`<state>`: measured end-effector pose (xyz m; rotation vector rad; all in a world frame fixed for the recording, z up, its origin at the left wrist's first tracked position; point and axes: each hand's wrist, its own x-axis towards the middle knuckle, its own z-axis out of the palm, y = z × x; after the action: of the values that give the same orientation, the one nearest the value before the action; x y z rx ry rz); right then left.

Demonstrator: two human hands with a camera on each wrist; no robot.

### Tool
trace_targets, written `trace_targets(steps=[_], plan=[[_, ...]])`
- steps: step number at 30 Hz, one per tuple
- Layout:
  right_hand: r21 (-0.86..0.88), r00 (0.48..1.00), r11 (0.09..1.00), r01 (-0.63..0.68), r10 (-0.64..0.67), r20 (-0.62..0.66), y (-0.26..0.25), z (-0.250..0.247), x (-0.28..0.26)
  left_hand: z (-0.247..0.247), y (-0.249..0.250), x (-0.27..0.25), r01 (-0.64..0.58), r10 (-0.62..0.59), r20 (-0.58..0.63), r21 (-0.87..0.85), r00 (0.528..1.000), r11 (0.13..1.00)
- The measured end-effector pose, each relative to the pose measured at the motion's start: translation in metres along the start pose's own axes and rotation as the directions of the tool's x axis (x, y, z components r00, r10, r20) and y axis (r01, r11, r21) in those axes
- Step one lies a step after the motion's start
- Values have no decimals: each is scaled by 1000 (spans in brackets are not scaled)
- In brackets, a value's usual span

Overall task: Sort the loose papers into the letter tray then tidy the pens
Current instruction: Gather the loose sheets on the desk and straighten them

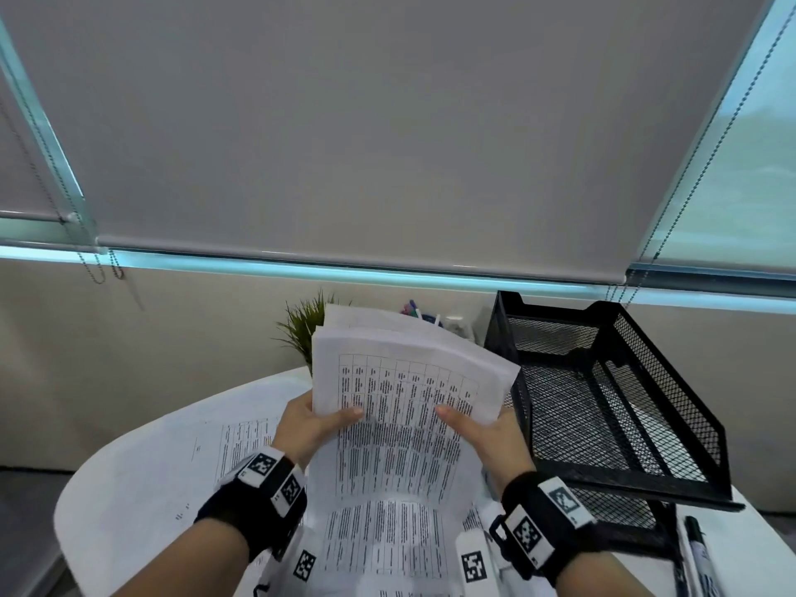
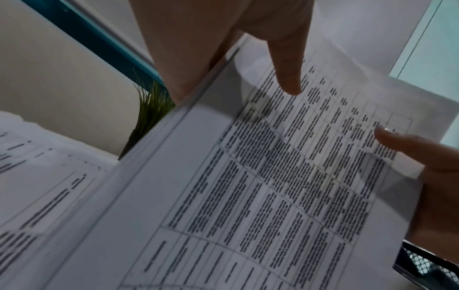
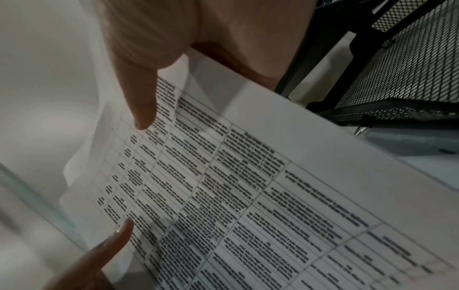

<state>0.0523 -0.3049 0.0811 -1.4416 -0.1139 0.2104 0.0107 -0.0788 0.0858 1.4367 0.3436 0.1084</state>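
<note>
A stack of printed papers (image 1: 400, 407) with tables on them stands tilted up over the white table (image 1: 129, 480). My left hand (image 1: 312, 424) grips its left edge, thumb on the top sheet, and my right hand (image 1: 478, 428) grips its right edge the same way. Both thumbs press the front page (image 2: 285, 176) (image 3: 223, 186). The black mesh letter tray (image 1: 620, 407) stands just right of the stack, with nothing showing in its top tier. More printed sheets (image 1: 245, 441) lie flat under my left wrist. A black marker (image 1: 700, 553) lies at the lower right. Coloured pens (image 1: 413, 310) peek out behind the stack.
A small green plant (image 1: 303, 325) stands behind the papers near the wall. A window with lowered grey roller blinds (image 1: 387, 144) and bead chains runs across the back. The table's round edge curves along the left.
</note>
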Motion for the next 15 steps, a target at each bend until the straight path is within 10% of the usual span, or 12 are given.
trace_targets(steps=[15], plan=[[10, 998, 999, 49, -49, -39, 2, 0, 4, 4, 8, 1, -56, 55, 31, 34, 998, 998]])
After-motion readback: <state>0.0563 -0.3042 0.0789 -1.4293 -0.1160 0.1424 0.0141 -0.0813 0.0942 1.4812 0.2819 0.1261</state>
